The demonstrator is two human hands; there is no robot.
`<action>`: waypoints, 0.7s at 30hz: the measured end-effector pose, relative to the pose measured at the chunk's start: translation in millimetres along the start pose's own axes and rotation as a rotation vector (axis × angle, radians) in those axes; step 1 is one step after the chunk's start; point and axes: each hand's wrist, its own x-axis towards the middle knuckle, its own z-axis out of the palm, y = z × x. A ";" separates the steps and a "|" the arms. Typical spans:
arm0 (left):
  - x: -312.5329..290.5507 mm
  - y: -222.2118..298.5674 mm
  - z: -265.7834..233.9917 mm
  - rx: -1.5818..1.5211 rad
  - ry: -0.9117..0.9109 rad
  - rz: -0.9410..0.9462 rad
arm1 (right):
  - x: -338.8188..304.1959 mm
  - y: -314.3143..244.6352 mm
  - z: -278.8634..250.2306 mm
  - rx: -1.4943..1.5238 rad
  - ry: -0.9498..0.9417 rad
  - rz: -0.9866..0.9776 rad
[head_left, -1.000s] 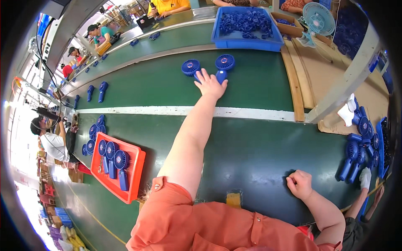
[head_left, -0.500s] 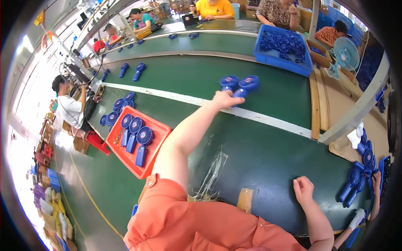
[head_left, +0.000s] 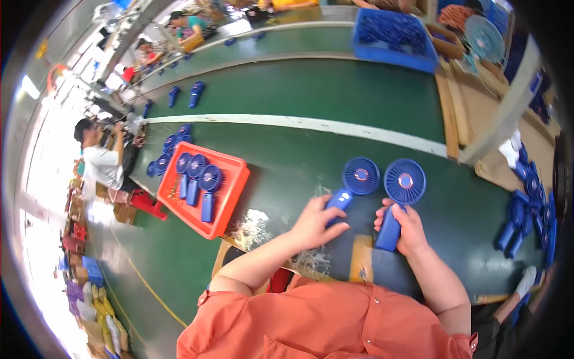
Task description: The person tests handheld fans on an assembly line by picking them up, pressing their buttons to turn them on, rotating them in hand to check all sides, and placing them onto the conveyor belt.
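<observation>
Nearest the wearer, a tan tape patch (head_left: 362, 258) lies on the green desk (head_left: 287, 170); a raised edge there, if any, could catch a handle. Just beyond it, the right hand (head_left: 404, 229) is closed around the handle of the right fan (head_left: 405, 180), its round head pointing away from the wearer; a loose hold low on the smooth handle could let the heavier-looking head tip. The left hand (head_left: 321, 222) has thumb and fingers parted about the handle of the left fan (head_left: 339, 203); whether they grip firmly cannot be told, and a slack hold could let the fan roll or drop. The two heads stand just beside each other, slightly apart, so inward turning of either wrist might knock the grilles together. Further left, a red tray (head_left: 237, 194) bearing three blue fans (head_left: 210, 178) sits near the desk's edge; a swing of the left elbow could push it outward. To the far right, clustered fans (head_left: 519, 216) overlap, and pulling one might drag others. Farther off, beyond the white rail (head_left: 299, 121), more blue fans (head_left: 196, 94) lie on the green belt (head_left: 287, 90), where a careless reach might scatter them.
</observation>
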 end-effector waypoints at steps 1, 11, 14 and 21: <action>2.0 -8.2 -2.3 0.099 0.027 0.047 | 0.8 -6.1 -1.4 -0.023 -0.058 0.012; 58.6 38.7 32.9 -1.435 -0.057 -0.368 | -13.7 -1.0 -4.8 0.000 -0.333 0.172; 58.3 38.7 40.8 -1.465 -0.062 -0.316 | -14.6 -0.7 -11.5 -0.032 -0.301 0.176; 58.4 48.9 47.4 -1.118 0.044 -0.283 | -12.6 6.3 -14.0 -0.116 -0.271 0.194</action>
